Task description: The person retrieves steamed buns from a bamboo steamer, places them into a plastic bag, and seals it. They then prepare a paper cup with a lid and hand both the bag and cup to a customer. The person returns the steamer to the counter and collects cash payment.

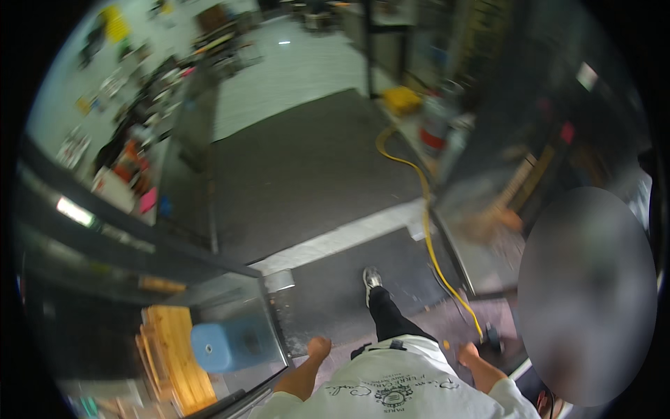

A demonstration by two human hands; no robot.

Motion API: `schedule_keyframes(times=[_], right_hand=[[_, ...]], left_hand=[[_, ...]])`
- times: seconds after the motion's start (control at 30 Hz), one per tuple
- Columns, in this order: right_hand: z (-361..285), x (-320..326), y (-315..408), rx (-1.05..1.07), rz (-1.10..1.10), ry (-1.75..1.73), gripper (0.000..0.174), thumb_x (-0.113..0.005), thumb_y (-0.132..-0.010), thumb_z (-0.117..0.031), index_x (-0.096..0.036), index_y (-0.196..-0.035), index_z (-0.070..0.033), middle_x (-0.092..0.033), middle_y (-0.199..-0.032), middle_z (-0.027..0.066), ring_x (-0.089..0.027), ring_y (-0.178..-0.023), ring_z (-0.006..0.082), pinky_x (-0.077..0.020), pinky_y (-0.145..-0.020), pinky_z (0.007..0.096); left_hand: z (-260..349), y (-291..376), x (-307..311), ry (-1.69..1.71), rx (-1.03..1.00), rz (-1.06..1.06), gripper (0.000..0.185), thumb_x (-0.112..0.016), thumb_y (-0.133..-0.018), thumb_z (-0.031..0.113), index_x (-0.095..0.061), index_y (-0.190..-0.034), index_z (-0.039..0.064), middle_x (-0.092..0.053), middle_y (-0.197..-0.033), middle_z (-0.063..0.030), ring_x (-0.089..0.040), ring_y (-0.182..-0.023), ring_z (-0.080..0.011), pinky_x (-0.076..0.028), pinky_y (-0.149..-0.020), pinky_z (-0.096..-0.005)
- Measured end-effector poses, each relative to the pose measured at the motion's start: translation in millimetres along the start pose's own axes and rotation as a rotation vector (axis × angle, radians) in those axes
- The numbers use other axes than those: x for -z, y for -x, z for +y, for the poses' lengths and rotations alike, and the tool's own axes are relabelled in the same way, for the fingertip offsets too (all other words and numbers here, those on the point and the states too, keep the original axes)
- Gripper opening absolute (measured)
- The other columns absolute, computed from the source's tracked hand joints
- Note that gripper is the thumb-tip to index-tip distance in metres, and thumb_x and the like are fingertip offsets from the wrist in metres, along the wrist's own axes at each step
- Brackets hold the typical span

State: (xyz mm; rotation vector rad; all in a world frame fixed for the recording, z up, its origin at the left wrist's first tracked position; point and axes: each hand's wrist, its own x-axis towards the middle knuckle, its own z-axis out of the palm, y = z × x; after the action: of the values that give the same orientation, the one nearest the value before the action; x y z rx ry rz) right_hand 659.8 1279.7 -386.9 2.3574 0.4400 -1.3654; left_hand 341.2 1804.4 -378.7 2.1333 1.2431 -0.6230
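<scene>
My left hand [319, 346] hangs at my left side with its fingers curled in, and nothing shows in it. It is nearest to the metal-edged glass door [277, 319]. On the other side of my body, my right hand [467, 354] is also curled, with nothing visible in it. Close by it, a yellow cable or hose [426, 235] ends at a small dark object [493, 338] on the floor. One shoe [372, 278] is set forward on a dark floor mat [324, 309], before a pale threshold strip [345, 235].
A larger dark mat [298, 178] lies beyond the threshold. Left are a blue stool [212, 348], a wooden stool or bench [178, 361] and a cluttered counter [157, 141]. Right are a yellow container [401, 100] and a red-banded cylinder [433, 136]. A blurred oval hides the far right.
</scene>
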Motion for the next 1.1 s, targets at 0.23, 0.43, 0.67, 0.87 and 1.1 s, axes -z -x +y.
schedule_keyframes(times=[0.23,0.43,0.67,0.87,1.1], right_hand=[[-138.8,285.5,-164.9,-0.048,0.189,-0.036,0.043,-0.069,-0.089,-0.024,-0.068,-0.120,0.005,-0.071,-0.123,0.0263,-0.070,-0.116,0.0390,-0.0567,-0.098,0.0455],[-438.6,608.7,-181.3,0.645,0.659,0.577,0.024,-0.063,-0.087,-0.019,-0.078,-0.095,-0.001,-0.075,-0.108,0.0215,-0.073,-0.105,0.0376,-0.0572,-0.091,0.0463],[-728.2,754.6,-151.7,0.831,0.399,-0.234,0.021,-0.063,-0.089,-0.022,-0.079,-0.097,-0.010,-0.076,-0.101,0.0202,-0.074,-0.098,0.0374,-0.0578,-0.087,0.0451],[-832.3,801.9,-210.9,0.820,0.308,0.009,0.021,-0.061,-0.091,-0.020,-0.075,-0.092,-0.005,-0.073,-0.085,0.0144,-0.071,-0.077,0.0285,-0.0558,-0.068,0.0404],[-893.5,881.6,-281.0,0.502,0.002,-0.081,0.020,-0.056,-0.100,-0.013,-0.068,-0.090,-0.001,-0.065,-0.068,0.0107,-0.064,-0.054,0.0220,-0.0494,-0.045,0.0362]], left_hand=[[-24.5,-49.7,102.7,0.308,0.357,0.013,0.055,-0.062,-0.089,0.048,-0.076,-0.106,-0.001,-0.071,-0.119,-0.0275,-0.067,-0.115,-0.0440,-0.051,-0.102,-0.0494],[-27.5,-153.4,211.4,0.498,0.416,0.440,0.043,-0.064,-0.090,0.043,-0.078,-0.095,0.003,-0.074,-0.098,-0.0255,-0.072,-0.097,-0.0430,-0.056,-0.088,-0.0486],[-41.6,-255.5,272.0,0.668,0.619,0.411,0.034,-0.060,-0.094,0.031,-0.078,-0.105,0.005,-0.074,-0.110,-0.0236,-0.070,-0.108,-0.0399,-0.054,-0.098,-0.0459],[-103.9,-320.7,338.8,0.294,0.445,-0.102,0.029,-0.059,-0.092,0.025,-0.081,-0.101,0.008,-0.075,-0.111,-0.0191,-0.072,-0.106,-0.0345,-0.056,-0.093,-0.0454],[-206.9,-508.8,564.0,0.355,0.295,0.596,0.022,-0.062,-0.090,0.020,-0.076,-0.086,0.003,-0.072,-0.075,-0.0186,-0.072,-0.069,-0.0337,-0.058,-0.069,-0.0450]])
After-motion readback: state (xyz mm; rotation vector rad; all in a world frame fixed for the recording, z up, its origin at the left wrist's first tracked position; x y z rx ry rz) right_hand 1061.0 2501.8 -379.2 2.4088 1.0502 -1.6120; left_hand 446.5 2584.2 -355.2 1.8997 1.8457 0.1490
